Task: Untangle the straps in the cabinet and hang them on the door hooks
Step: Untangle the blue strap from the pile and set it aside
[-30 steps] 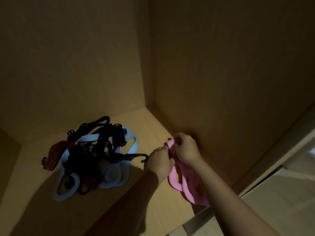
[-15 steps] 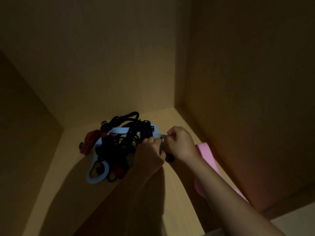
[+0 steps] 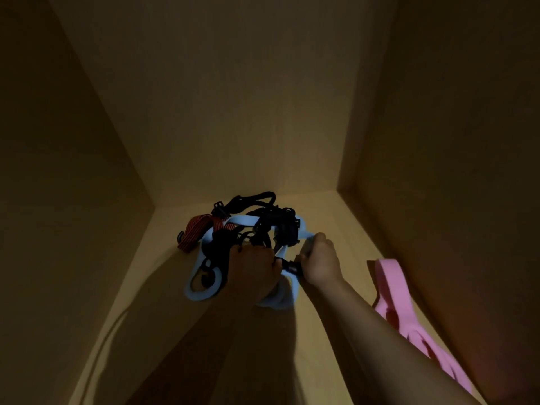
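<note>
A tangle of straps lies on the cabinet floor near the back: a light blue strap (image 3: 201,290), black straps (image 3: 257,200) with buckles, and a red striped bungee cord (image 3: 198,229). My left hand (image 3: 254,270) is sunk into the middle of the tangle, fingers curled in the black straps. My right hand (image 3: 318,261) grips the blue strap at the tangle's right side, next to a black hook. A pink strap (image 3: 391,287) lies apart along the right wall, partly hidden by my right forearm.
The cabinet interior is dim, with a back wall (image 3: 233,112), a left wall (image 3: 58,200) and a right wall (image 3: 453,171) close around the floor (image 3: 163,317). Door hooks are not in view.
Both hands let go of the pink strap, which now lies by the right wall, and moved left into the tangle, taking hold of the blue and black straps. The view swung left.
</note>
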A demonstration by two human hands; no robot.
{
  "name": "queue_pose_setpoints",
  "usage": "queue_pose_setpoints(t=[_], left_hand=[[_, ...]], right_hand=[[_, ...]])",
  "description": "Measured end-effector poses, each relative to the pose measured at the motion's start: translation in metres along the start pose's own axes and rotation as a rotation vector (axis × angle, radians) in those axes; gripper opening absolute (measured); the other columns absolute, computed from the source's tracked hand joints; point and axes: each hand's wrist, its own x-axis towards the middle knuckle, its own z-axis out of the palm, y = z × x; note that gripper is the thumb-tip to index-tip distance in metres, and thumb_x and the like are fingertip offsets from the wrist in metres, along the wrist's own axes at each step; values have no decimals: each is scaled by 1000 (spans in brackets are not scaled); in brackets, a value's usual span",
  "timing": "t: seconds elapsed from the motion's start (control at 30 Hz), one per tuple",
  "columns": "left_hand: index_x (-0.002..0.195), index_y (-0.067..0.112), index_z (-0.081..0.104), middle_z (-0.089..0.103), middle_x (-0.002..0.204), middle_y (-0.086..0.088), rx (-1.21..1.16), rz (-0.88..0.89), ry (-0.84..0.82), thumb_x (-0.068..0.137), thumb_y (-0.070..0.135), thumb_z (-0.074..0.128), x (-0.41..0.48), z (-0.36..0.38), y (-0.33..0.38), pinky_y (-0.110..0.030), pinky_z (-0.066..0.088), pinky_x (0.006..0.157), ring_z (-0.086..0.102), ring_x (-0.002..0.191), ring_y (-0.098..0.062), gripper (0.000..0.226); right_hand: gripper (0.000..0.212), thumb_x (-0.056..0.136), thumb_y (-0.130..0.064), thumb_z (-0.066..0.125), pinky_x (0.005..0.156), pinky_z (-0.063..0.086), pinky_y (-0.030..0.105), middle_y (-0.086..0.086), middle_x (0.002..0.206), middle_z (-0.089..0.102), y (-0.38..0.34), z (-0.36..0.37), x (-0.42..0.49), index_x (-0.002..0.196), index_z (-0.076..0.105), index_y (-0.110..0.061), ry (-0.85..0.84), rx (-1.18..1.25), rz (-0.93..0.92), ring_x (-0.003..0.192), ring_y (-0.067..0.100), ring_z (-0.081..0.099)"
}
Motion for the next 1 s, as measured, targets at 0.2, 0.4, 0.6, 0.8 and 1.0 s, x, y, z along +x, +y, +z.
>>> queue_pose_setpoints(t=[0.2, 0.4, 0.6, 0.8, 1.0], left_hand=[[79, 14, 55, 66, 79, -4, -135, 12, -3, 90, 29, 36, 3, 1, -2, -33, 45, 81, 62, 77, -20, 27], [76, 19, 38, 42, 64, 3, -186, 55, -8, 89, 18, 39, -6, -1, 5, -33, 38, 76, 58, 74, -23, 13], [98, 12, 55, 54, 68, -3, -379, 27, 38, 93, 19, 38, -8, -1, 1, -33, 37, 68, 50, 64, -25, 18], [106, 6, 57, 64, 75, -15, -607, -16, 116, 87, 27, 32, -9, -8, -1, -37, 44, 59, 58, 65, -30, 37], [116, 4, 54, 51, 70, -5, -926, -115, 208, 85, 37, 44, -10, -29, 6, -26, 40, 59, 52, 62, -20, 46]], right_hand=[[20, 89, -12, 54, 53, 36, 28, 8, 86, 49, 2, -5, 7, 104, 45, -2, 37, 195, 64, 73, 23, 49], [14, 81, -14, 64, 47, 31, 28, 13, 75, 54, 4, -4, 20, 80, 56, -2, -32, 127, 144, 67, 24, 51], [11, 88, -3, 45, 49, 33, 28, 1, 66, 47, 1, -6, -2, 79, 47, -8, 145, 336, -9, 66, 22, 48], [7, 92, -4, 46, 48, 37, 8, -5, 74, 51, -23, -26, -22, 93, 49, -10, 287, 590, -166, 59, 3, 47], [14, 88, -10, 56, 64, 40, 6, -6, 93, 53, -50, -53, -31, 99, 52, -18, 313, 623, -237, 83, 2, 50]])
